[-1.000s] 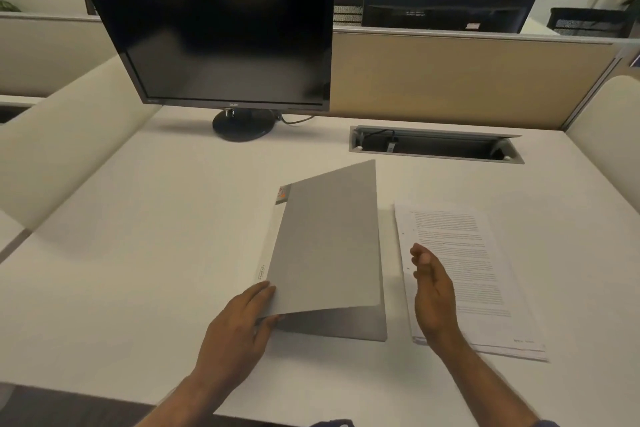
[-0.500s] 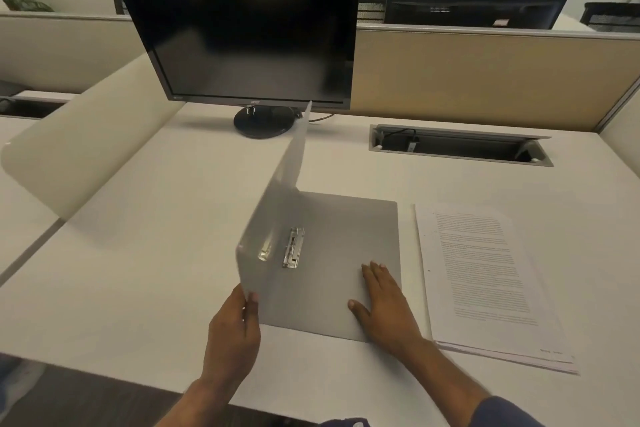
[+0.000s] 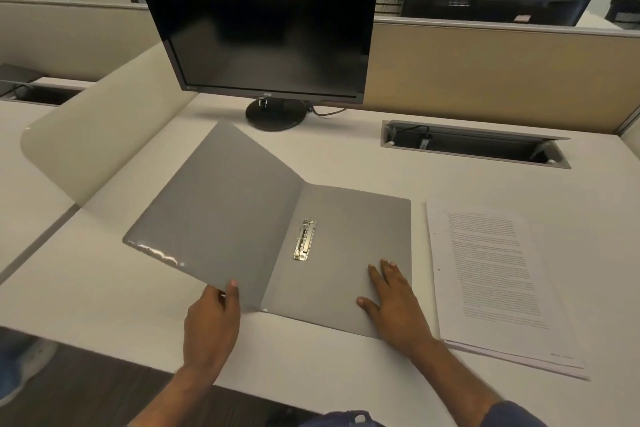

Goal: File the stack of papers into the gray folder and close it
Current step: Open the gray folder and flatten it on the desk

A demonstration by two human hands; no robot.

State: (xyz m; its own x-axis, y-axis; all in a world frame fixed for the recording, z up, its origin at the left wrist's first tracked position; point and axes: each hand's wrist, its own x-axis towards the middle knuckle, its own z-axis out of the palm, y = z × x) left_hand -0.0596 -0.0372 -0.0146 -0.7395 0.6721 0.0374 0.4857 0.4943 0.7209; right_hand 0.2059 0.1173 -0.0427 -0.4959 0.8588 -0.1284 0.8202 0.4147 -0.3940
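Observation:
The gray folder [image 3: 349, 239] lies open on the white desk, its front cover swung out to the left and still raised off the surface. A metal clip [image 3: 304, 244] sits near the spine on the inside of the back cover. My left hand [image 3: 213, 319] pinches the near edge of the raised cover. Flat on the back cover's near right corner rests my right hand [image 3: 394, 302], fingers spread. The stack of printed papers [image 3: 491, 274] lies just right of the folder, untouched.
A black monitor [image 3: 263, 28] on a round stand stands behind the folder. A cable slot [image 3: 474, 144] is cut into the desk at the back right. Beige partitions [image 3: 485, 73] run along the back, and a curved divider [image 3: 104, 135] rises on the left.
My left hand has swung the cover from nearly closed, through upright, out to the left. My right hand moved from beside the papers onto the back cover and stays there.

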